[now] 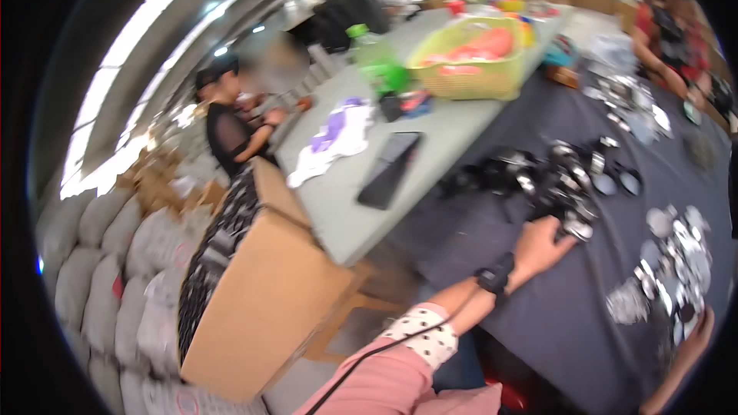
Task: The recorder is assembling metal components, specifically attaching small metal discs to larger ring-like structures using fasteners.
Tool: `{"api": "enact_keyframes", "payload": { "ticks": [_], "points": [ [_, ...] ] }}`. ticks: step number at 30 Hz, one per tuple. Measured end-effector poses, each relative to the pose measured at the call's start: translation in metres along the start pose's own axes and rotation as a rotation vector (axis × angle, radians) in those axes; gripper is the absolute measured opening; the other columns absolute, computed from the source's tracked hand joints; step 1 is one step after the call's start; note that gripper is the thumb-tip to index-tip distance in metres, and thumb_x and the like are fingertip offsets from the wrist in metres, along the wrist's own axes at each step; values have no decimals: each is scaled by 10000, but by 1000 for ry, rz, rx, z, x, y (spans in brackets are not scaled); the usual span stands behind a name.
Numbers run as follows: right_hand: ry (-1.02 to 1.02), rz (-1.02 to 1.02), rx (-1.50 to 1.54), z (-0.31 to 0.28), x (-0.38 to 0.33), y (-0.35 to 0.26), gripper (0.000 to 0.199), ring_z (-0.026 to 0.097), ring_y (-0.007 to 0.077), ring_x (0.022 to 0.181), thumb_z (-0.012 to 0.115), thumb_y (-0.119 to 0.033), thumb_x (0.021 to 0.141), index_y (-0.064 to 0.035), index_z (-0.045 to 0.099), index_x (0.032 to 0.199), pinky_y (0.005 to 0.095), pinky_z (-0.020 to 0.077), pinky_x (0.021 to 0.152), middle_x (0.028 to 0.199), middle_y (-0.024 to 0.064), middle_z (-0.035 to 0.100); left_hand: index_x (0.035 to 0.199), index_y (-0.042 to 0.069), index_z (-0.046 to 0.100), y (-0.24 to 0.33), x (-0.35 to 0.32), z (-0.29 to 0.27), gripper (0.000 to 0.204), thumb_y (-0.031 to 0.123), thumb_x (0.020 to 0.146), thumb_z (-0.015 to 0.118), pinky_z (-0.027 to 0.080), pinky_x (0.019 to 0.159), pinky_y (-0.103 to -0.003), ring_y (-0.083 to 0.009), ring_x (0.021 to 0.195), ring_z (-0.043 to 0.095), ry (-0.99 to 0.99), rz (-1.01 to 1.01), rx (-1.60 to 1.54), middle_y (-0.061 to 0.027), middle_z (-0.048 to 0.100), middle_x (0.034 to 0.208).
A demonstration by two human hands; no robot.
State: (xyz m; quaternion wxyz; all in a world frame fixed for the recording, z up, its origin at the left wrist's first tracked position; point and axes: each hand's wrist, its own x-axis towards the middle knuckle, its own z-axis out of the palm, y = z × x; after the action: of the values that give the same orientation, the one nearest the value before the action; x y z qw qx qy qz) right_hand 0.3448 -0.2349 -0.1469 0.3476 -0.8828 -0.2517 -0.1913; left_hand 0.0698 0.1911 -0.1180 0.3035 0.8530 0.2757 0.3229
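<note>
My left hand (540,247), in a pink sleeve with a spotted cuff, reaches into a heap of round black-and-silver parts (565,184). Its thumb and fingers close around a black part (559,232) at the heap's near edge; blur hides the fingertips somewhat. Around the wrist sits a black strapped device (496,274) with a cable. At the lower right rim, a bare hand (696,336) touches a pile of shiny silver discs (676,261). Whether that hand is my right one or another person's cannot be told, and its fingers are partly cut off.
Dark cloth (492,338) covers the work table. Beside it, a grey table (323,219) carries a phone (390,170), a white-purple cloth (334,138), a green bottle (377,61) and a yellow basket (469,77). A carton (261,300) of black parts and stacked sacks (100,284) stand left. Several people work around.
</note>
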Motion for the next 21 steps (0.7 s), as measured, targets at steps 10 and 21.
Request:
{"api": "enact_keyframes", "payload": {
  "ticks": [10,21],
  "points": [
    [162,195,308,-44,-9,-114,65,523,93,628,643,-31,840,28,625,862,245,422,586,739,53,634,903,-13,593,-27,0,-5,358,313,816,713,486,695,-397,-343,751,638,10,9,73,-181,651,804],
    [79,452,549,-60,-54,-97,111,639,128,686,616,-63,831,43,649,825,269,505,653,734,83,680,1080,8,507,-31,-7,3,381,222,833,702,442,846,-360,-260,928,562,12,31,-29,-151,579,998]
  ]
}}
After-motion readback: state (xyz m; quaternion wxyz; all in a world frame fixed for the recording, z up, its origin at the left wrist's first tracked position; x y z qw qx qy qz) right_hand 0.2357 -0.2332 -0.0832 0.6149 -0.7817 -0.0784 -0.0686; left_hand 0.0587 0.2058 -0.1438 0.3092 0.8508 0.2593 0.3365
